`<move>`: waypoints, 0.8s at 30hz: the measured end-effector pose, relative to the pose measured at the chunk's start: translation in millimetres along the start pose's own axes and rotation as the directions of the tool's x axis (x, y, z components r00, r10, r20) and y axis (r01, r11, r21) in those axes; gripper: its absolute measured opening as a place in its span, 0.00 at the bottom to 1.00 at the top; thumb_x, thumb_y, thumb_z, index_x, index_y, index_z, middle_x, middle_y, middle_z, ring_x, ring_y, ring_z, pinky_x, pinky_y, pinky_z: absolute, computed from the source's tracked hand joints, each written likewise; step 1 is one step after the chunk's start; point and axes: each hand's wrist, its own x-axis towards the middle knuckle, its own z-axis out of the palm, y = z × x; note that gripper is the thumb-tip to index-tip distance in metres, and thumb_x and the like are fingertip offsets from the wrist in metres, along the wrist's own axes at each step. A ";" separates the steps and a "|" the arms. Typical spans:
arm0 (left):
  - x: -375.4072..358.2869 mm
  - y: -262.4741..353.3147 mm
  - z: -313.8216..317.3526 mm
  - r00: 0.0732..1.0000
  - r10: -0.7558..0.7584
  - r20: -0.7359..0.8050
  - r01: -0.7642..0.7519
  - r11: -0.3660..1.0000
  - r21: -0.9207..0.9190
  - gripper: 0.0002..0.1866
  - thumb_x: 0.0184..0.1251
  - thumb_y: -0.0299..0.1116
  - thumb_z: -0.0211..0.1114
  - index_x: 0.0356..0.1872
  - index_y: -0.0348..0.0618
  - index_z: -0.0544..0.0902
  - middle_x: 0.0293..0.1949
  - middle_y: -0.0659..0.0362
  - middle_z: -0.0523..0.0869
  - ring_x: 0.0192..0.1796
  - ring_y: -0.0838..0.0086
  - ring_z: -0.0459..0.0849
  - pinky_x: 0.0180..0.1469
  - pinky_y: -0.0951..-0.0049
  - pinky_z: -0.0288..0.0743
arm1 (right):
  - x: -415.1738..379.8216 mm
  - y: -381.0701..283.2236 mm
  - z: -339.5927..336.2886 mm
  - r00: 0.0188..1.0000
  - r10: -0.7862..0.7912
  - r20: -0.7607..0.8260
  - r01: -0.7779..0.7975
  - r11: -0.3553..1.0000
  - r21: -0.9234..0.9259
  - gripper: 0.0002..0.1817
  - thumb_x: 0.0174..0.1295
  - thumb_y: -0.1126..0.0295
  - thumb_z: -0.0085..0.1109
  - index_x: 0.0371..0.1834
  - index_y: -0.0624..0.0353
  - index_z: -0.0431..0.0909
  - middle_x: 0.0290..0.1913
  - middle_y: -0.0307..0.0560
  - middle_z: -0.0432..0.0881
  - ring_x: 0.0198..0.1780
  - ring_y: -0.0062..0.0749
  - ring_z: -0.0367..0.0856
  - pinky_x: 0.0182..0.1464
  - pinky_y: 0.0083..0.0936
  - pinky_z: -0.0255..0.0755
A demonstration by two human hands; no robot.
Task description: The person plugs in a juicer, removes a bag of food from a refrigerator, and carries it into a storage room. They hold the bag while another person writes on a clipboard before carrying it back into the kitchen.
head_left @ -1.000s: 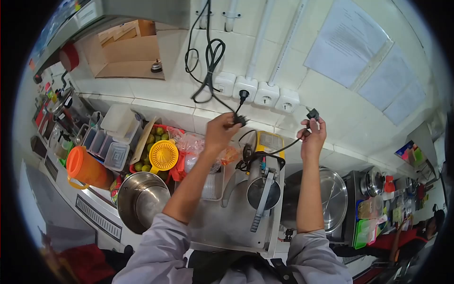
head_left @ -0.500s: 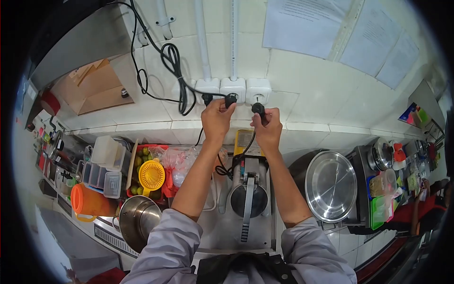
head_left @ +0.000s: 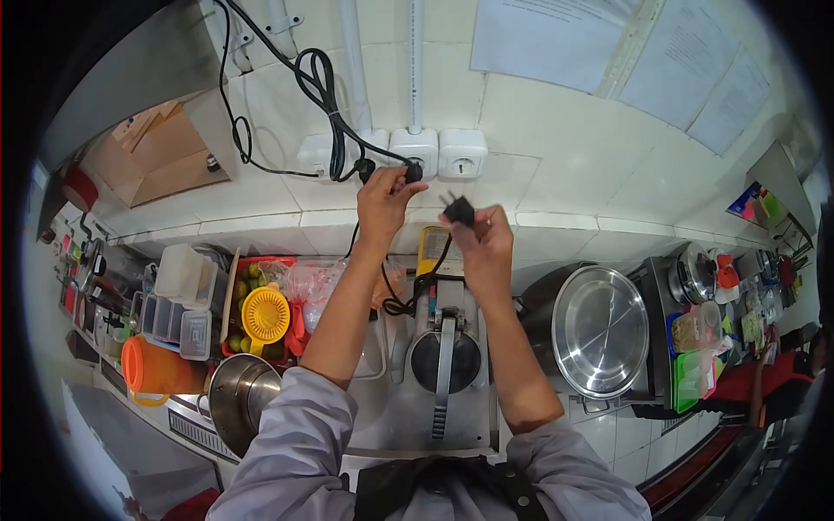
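At the middle wall socket (head_left: pixel 417 152), my left hand (head_left: pixel 380 207) is closed on a black plug (head_left: pixel 414 173), whose cable runs up to a tied loop. My right hand (head_left: pixel 488 247) pinches another black plug (head_left: pixel 459 210), its two prongs bare and pointing up and left. That plug is below and apart from the right wall socket (head_left: pixel 461 154). A further black plug (head_left: pixel 366 168) sits just left of my left fingers. Below my hands stands a metal appliance with a round dark plate and long handle (head_left: pixel 445 373).
Left are a steel pot (head_left: pixel 248 404), an orange jug (head_left: pixel 161 369), a yellow citrus juicer (head_left: pixel 266 314) and clear containers (head_left: pixel 184 282). A large steel lid (head_left: pixel 600 332) lies right. Papers (head_left: pixel 556 39) hang on the wall. A person in red (head_left: pixel 747 382) is far right.
My right hand has moved its plug down and away from the right socket, turning the prongs up-left. My left hand stays at the middle socket, and the camera view has shifted slightly.
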 end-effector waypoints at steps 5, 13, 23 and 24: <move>-0.5 -4.2 1.8 0.999 0.046 0.028 -0.046 0.999 -0.014 0.16 0.46 0.26 0.75 0.38 0.36 0.82 0.27 0.55 0.81 0.26 0.73 0.79 0.29 0.76 0.73 | -34.0 -13.9 -8.2 0.989 0.126 0.080 -0.123 0.991 -0.045 0.10 0.59 0.84 0.51 0.35 0.60 0.61 0.39 0.52 0.80 0.45 0.28 0.81 0.47 0.19 0.72; 2.1 -0.5 2.5 0.963 -0.269 0.028 0.271 0.953 -0.134 0.15 0.47 0.26 0.76 0.37 0.35 0.83 0.27 0.55 0.84 0.27 0.75 0.82 0.32 0.79 0.74 | -36.3 -19.2 -9.6 0.985 0.148 0.087 -0.158 0.980 0.125 0.11 0.59 0.83 0.53 0.35 0.59 0.61 0.39 0.49 0.79 0.43 0.26 0.80 0.46 0.19 0.72; 17.7 19.4 0.8 0.983 -0.182 -0.023 0.178 0.920 0.350 0.21 0.44 0.37 0.76 0.30 0.40 0.72 0.28 0.58 0.78 0.31 0.64 0.77 0.33 0.65 0.70 | 2.2 22.1 -15.8 0.995 -0.021 -0.100 -0.019 0.921 -0.388 0.11 0.59 0.75 0.61 0.35 0.63 0.65 0.31 0.48 0.82 0.34 0.26 0.82 0.33 0.23 0.75; 13.3 21.9 2.0 0.978 -0.206 -0.044 0.210 0.933 0.293 0.20 0.45 0.36 0.76 0.31 0.40 0.72 0.28 0.57 0.78 0.31 0.63 0.77 0.33 0.64 0.70 | 14.2 30.8 -6.3 0.991 -0.073 -0.116 0.009 0.881 -0.473 0.12 0.58 0.75 0.61 0.35 0.64 0.65 0.30 0.49 0.82 0.32 0.29 0.83 0.32 0.25 0.75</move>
